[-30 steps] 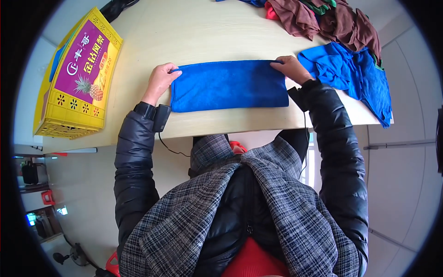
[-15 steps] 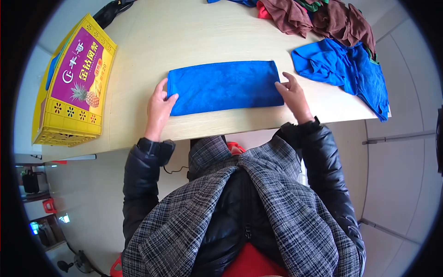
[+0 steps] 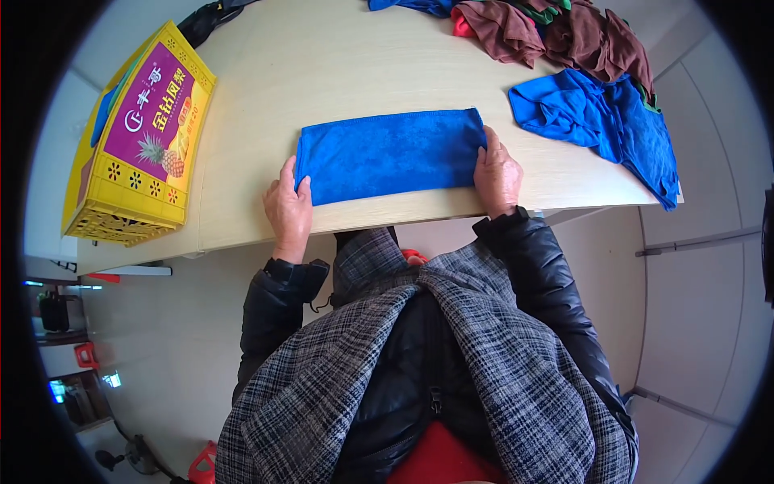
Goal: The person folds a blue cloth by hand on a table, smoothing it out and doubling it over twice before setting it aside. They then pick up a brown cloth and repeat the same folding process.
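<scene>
A blue cloth (image 3: pixel 391 157), folded into a long rectangle, lies in front of me near the table's front edge. My left hand (image 3: pixel 289 208) is at its left end, with the thumb against the cloth's edge and the index finger alongside. At the right end, my right hand (image 3: pixel 497 179) has thumb and fingers drawn close together on the edge. Both hands appear to grip the ends, though the fingertips are partly hidden. A loose, crumpled blue cloth (image 3: pixel 568 105) lies to the right of my right hand.
A yellow crate (image 3: pixel 133 214) with a purple panel stands at the table's left. Brown cloths (image 3: pixel 601 40) are heaped at the far right, with bits of green and red among them. Another blue cloth (image 3: pixel 419 6) lies at the far edge. The pale table (image 3: pixel 258 89) ends just before my body.
Both hands have come inward against the cloth's ends. My right hand's fingers, spread before, have closed in on the right edge. The cloth's ends look slightly nearer each other.
</scene>
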A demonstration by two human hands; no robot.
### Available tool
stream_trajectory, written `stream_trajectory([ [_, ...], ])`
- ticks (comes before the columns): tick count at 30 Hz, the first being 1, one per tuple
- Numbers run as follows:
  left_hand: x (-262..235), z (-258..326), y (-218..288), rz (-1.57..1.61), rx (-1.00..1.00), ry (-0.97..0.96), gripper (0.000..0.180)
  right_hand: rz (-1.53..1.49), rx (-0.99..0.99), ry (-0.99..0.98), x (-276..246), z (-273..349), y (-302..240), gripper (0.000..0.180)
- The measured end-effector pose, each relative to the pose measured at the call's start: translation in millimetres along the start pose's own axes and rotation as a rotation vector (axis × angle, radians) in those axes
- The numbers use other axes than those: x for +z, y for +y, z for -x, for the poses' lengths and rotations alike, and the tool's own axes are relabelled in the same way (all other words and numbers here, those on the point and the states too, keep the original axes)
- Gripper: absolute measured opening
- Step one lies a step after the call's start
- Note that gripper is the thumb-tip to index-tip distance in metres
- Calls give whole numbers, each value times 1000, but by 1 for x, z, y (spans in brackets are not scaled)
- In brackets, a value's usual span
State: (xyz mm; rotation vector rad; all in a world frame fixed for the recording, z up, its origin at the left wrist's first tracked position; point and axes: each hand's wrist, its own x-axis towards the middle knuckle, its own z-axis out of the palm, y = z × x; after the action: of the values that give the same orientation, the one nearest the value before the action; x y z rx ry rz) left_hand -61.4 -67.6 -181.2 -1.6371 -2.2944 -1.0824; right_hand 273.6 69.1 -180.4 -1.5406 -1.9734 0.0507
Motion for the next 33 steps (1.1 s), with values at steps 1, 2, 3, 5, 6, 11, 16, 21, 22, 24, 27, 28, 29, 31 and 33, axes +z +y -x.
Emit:
stream_trajectory([
  [1, -1, 2, 1, -2, -3, 0, 48, -1, -9, 1, -1, 0, 0, 37],
  [2, -3, 4, 3, -71, 45, 15, 48, -2, -17, 2, -1, 0, 0, 37],
  [3, -4, 5, 5, -139, 95, 30, 47, -3, -25, 2, -2, 0, 1, 37],
  [5, -6, 7, 6, -207, 145, 43, 47, 0, -32, 10, -1, 1, 2, 37],
  [6, -6, 7, 7, -243, 132, 24, 48, 3, -38, 19, -2, 2, 3, 37],
  [11, -12, 9, 14, -347, 122, -6, 47, 33, -31, -9, -8, 3, 2, 40],
  [16, -20, 0, 35, -283, 303, 56, 45, 187, -48, -99, -37, -4, -16, 45],
  [21, 24, -24, 64, -118, 524, -170, 46, -85, -434, -110, -4, 10, -84, 56],
  [22, 37, -27, 66, -123, 560, -218, 47, -66, -447, -158, 10, 15, -95, 57],
  [24, 49, -27, 64, -128, 597, -268, 48, -48, -457, -207, 27, 19, -93, 59],
  [27, 51, -21, 61, -274, 416, -374, 58, 67, -373, -282, 37, 11, -75, 64],
  [28, 49, -21, 58, -273, 420, -377, 58, 67, -367, -283, 37, 6, -64, 64],
  [29, 44, -20, 53, -287, 361, -385, 60, 95, -322, -252, 34, 1, -48, 65],
  [31, 35, -22, 43, -315, 239, -395, 65, 121, -279, -222, 27, -6, -25, 66],
  [33, 31, -22, 32, -326, 204, -383, 66, 160, -216, -269, 17, -11, -11, 67],
])
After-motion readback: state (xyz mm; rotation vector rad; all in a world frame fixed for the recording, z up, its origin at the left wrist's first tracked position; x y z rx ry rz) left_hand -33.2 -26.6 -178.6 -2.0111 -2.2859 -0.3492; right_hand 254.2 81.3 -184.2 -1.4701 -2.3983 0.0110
